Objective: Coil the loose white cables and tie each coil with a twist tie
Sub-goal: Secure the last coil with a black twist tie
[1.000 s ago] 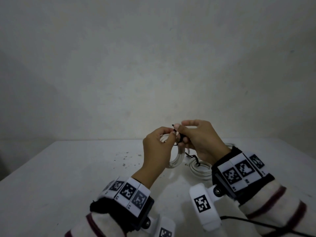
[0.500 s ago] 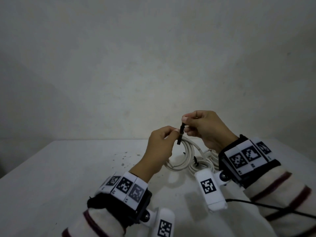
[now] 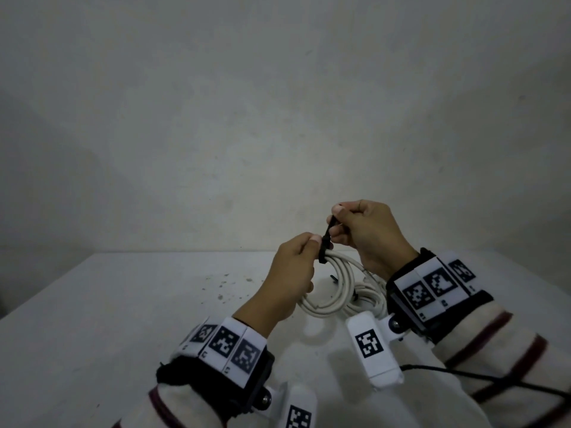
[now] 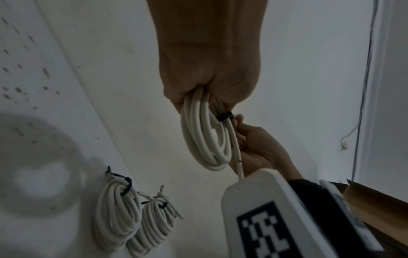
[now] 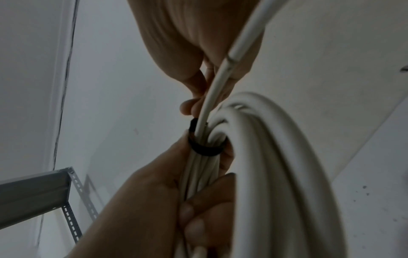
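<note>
A coil of white cable hangs above the white table, gripped at its top by my left hand. A black twist tie loops round the bundled strands there and stands upright above them. My right hand pinches the tie's upper end between thumb and fingers. In the left wrist view the coil dangles from my left fist with the tie banding it. In the right wrist view the tie circles the strands just above my left hand, and one loose cable end runs up past my right fingers.
Two tied white coils lie on the table below my hands, each with a black tie. A plain wall stands behind. A grey metal shelf frame and brown cardboard sit off to the sides.
Both hands have risen from close to the table, lifting the coil. My right hand has drawn the tie's end upward, so the tie now stands straight above the bundle.
</note>
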